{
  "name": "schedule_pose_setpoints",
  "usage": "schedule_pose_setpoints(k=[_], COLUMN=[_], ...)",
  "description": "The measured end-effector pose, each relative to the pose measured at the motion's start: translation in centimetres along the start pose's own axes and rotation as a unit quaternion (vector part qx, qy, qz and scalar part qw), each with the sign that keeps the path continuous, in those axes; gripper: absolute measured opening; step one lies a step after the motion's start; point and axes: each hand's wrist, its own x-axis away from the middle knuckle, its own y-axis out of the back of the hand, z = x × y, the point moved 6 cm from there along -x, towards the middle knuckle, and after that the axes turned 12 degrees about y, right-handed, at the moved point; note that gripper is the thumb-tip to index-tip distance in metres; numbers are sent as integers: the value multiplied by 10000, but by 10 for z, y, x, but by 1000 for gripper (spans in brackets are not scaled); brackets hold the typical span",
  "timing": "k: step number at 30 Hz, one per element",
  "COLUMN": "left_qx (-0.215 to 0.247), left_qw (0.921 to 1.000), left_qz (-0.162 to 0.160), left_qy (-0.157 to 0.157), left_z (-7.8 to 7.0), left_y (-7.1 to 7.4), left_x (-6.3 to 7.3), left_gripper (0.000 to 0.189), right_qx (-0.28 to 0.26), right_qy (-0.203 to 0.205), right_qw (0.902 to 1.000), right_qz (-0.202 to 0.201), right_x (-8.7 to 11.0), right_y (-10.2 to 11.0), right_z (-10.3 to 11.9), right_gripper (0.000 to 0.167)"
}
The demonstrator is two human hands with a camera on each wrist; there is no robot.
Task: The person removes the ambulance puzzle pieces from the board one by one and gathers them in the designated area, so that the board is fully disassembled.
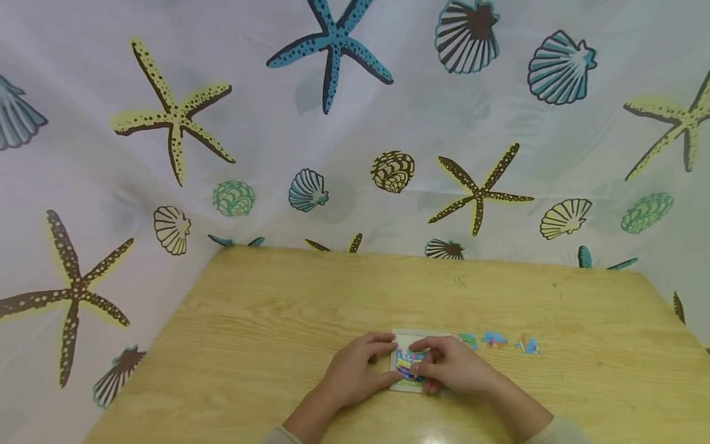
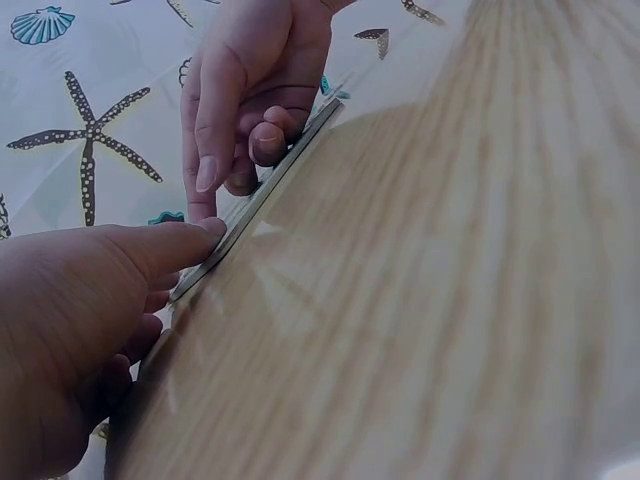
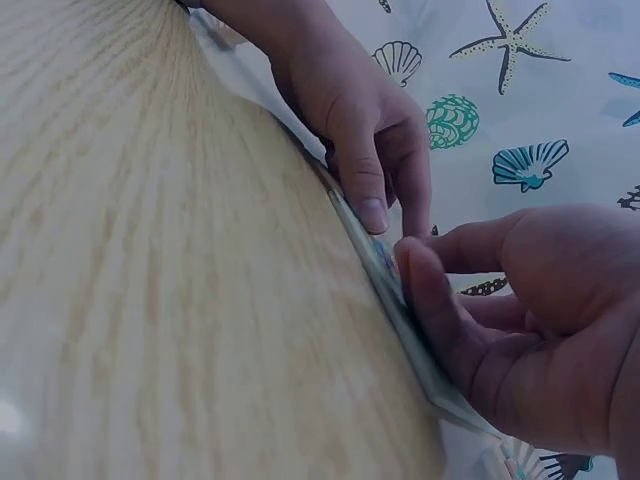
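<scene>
tray: puzzle tray flat on the wooden table, between the 2 hands; right end hidden, so can't call its long axis
picture: assembled bit shows in the tray, directly under the right fingertips
left hand: at the tray's left edge, thumb and fingers spread, thumb tip on the rim; looks like bracing
right hand: over the tray's right part; index and thumb bent toward each other, tips apart in head view; can't tell if they pinch a piece
key relation: right fingertips vs picture surface, right above it; contact unclear
loose pieces: 3 in a left-right row beyond and right of the right hand: green piece closest, blue piece next, blue-orange piece farthest
nearer hand: right, for all 3
</scene>
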Motion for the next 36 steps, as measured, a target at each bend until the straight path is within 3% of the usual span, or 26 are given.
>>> schedule_pose_setpoints(k=[11, 20, 28, 36], left_qx=[10, 7, -33, 22], left_qw=[10000, 10000, 10000, 10000], left_qz=[26, -63, -44, 61], left_qy=[-34, -48, -70, 34], left_z=[1, -1, 1, 1], left_y=[-5, -1, -2, 1], left_x=[1, 2, 2, -1], left_gripper=[54, 52, 54, 56], right_qx=[-156, -446, -33, -460], right_qy=[-57, -81, 210, 18], right_qw=[9990, 9986, 9996, 9988], right_qz=[-405, -267, 184, -135], right_x=[2, 4, 11, 12], right_y=[-1, 2, 11, 28], right_z=[-5, -1, 6, 5], right_gripper=[23, 28, 23, 26])
